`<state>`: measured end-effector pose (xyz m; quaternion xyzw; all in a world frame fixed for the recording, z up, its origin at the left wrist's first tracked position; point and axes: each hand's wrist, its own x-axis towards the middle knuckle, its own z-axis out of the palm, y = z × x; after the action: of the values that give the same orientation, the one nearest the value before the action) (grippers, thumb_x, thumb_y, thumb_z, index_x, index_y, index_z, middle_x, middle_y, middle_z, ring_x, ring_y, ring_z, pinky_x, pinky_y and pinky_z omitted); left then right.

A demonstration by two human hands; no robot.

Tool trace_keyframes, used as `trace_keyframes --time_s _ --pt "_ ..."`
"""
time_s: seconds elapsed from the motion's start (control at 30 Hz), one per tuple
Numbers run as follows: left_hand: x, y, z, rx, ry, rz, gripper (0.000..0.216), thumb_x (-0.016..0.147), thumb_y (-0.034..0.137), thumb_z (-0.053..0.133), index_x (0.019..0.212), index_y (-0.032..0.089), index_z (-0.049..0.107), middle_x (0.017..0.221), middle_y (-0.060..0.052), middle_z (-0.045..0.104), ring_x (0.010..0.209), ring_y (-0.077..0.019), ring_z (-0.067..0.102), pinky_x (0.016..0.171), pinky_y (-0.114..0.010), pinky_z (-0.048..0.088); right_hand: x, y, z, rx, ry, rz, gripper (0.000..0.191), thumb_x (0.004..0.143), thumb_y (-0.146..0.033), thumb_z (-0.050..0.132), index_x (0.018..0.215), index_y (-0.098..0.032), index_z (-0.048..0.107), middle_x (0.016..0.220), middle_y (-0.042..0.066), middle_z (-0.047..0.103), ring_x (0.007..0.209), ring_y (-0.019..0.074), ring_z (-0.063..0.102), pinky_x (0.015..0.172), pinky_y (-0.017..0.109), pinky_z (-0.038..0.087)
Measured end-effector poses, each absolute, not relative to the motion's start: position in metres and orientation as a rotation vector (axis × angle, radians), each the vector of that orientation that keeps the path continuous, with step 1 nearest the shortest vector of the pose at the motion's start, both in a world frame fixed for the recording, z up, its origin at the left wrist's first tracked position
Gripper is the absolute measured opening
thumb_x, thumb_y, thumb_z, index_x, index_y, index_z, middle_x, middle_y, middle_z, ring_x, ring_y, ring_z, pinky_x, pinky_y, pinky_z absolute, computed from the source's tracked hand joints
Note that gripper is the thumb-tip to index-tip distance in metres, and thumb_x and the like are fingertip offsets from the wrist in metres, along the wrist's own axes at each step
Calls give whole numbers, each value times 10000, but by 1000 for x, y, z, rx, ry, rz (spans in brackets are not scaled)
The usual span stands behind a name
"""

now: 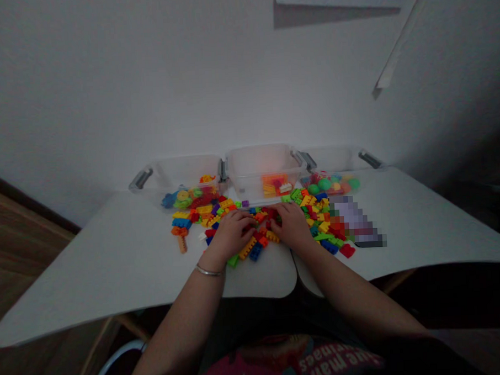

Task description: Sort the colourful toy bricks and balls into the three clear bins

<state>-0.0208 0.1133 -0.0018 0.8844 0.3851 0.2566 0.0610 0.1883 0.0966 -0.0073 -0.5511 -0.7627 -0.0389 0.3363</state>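
A loose heap of coloured toy bricks [248, 247] lies on the white table in front of me. My left hand [235, 230] rests over its near left part, fingers bent and apart, pointing toward the middle. Opposite it, my right hand [292, 223] reaches in from the right, its thumb apart from the fingers. Dark red bricks [271, 213] sit between the two hands, close to the right fingertips; no brick is plainly gripped. A blue brick [256, 251] and an orange-yellow brick [247, 247] lie just below the hands. My fingers hide part of the heap.
Behind the heap stand three clear plastic bins: a left bin [187, 171] with mixed pieces, a middle bin [257, 160] with orange and yellow pieces, a right bin [334, 157] with green balls. A pixelated flat object [355, 221] lies right. The white table [421, 224] meets the wall.
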Motion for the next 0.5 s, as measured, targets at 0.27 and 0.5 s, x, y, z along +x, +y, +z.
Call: trace_keyframes --time_s 0.27,0.5 --pt "-20 111 9 2622 1282 918 167 889 246 553 1008 195 660 1026 -72 684 1008 -235 587 941 -439 460 187 92 -7 -1255 -1844 -52 380 788 -209 589 1164 -174 553 1105 131 633 1057 278 586 946 464 493" --pt "-16 103 14 2470 1056 926 203 862 293 602 1040 198 615 1051 -79 652 1006 -226 598 908 -398 490 178 83 -8 -986 -1908 -71 362 792 -171 585 1146 -218 524 1106 114 616 1080 250 586 951 445 515"
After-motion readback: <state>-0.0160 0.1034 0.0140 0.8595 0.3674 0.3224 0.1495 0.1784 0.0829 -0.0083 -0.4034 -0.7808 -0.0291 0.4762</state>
